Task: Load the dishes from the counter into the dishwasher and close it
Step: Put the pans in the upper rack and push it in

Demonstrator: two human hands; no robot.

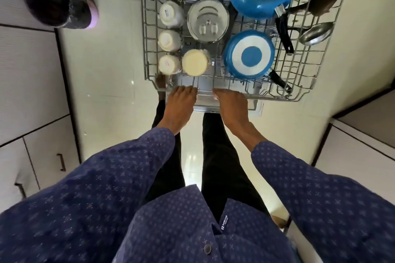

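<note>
Both hands at near rim of wire rack (303, 98), frame centre: left hand (181, 104) and right hand (230, 104), fingers curled over rim wire, grip clamped. Rack holds upturned cups (170, 40), blue pans (249, 55).

Crowded rack (303, 83); free front strip.

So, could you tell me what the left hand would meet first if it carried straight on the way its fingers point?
The left hand already touches the rack's front rim. Straight beyond its fingertips stands the cream upturned cup, probably first, though depth is hard to judge from above.
</note>
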